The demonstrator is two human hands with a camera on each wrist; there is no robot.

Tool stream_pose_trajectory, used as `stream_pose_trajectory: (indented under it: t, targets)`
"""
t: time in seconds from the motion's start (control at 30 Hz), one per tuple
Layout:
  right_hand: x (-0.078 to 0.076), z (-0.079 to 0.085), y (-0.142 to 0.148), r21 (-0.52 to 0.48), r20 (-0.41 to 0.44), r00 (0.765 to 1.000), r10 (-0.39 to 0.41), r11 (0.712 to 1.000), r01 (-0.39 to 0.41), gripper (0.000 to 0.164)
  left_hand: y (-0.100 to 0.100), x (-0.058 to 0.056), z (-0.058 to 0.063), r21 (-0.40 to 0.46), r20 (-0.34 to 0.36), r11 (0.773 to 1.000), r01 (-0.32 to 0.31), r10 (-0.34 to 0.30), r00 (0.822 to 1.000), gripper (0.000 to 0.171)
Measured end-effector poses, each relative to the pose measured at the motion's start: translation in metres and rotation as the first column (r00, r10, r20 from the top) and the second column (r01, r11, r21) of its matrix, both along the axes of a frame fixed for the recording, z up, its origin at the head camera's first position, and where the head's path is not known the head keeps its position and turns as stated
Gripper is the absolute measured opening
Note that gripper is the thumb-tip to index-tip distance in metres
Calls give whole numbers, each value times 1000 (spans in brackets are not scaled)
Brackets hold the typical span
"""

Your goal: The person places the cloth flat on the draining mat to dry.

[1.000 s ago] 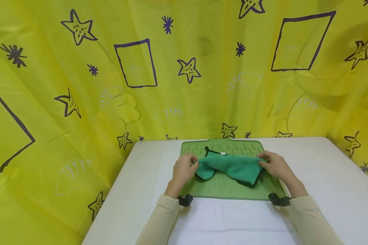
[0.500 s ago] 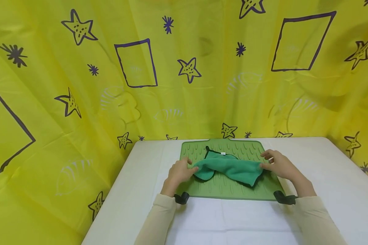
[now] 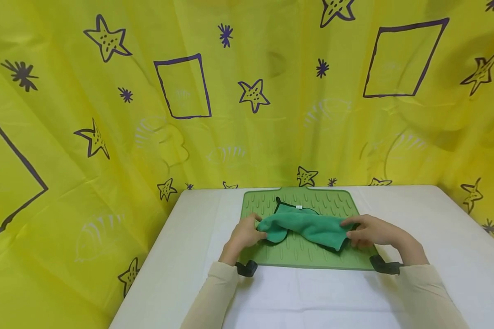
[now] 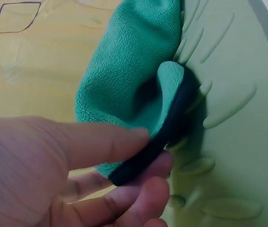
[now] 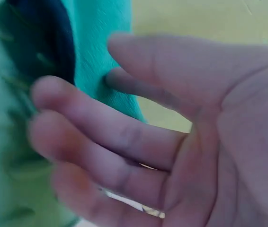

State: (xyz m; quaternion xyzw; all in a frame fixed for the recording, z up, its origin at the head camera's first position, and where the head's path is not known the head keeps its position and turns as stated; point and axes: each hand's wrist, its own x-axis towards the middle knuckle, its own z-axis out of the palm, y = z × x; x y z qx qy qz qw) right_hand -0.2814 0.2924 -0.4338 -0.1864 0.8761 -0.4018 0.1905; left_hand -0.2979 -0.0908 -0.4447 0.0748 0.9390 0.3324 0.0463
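A green fleece cloth with dark edging lies bunched and folded across a light green ridged mat. A small white tag and a dark hanging loop show along its far edge. My left hand pinches the cloth's left end; in the left wrist view the thumb lies over the dark trim, with fingers beneath. At the cloth's right end, my right hand has its fingers spread. The right wrist view shows the index fingertip against the cloth, thumb and other fingers apart.
The mat lies on a white table, its far side near the table's back edge. A yellow curtain printed with stars and squares hangs behind and at the sides. Black mounts sit at both wrists.
My right hand has let go of the cloth's right corner and loosened, shifting slightly nearer and spreading its fingers. My left hand stays at the left end, where the cloth has moved slightly.
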Motion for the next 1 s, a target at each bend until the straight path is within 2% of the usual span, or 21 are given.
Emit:
stream_pose_trajectory:
  t: [0.07,0.13,0.2,0.33,0.5,0.77,1.0]
  targets:
    - [0,-3,-6,-22,42,999,13,1000,-12,54,0,-1,0,12,-16,1000,-25,25,1000,44]
    - [-2,-5,-13,-37,44,999,8,999,-6,55,-2,-3,-1,45,-26,998,-51,52,998,43]
    - [-4,-7,-19,-52,9,1000,-7,999,8,50,-4,-5,-1,82,-40,994,-76,79,996,44]
    - [-8,-7,-31,-102,-63,993,-96,991,89,34,-6,-9,-1,140,-82,984,-107,119,990,43]
    - [-7,-6,-39,-137,-95,985,-144,982,130,24,-6,-9,-1,177,-141,976,-124,150,979,41]
    - [-5,3,-17,-160,-119,971,-208,969,188,21,-10,-10,7,242,-179,955,-171,217,960,36]
    - [0,10,2,-209,-149,965,-218,960,184,23,-20,-15,10,356,-174,923,-148,221,960,36]
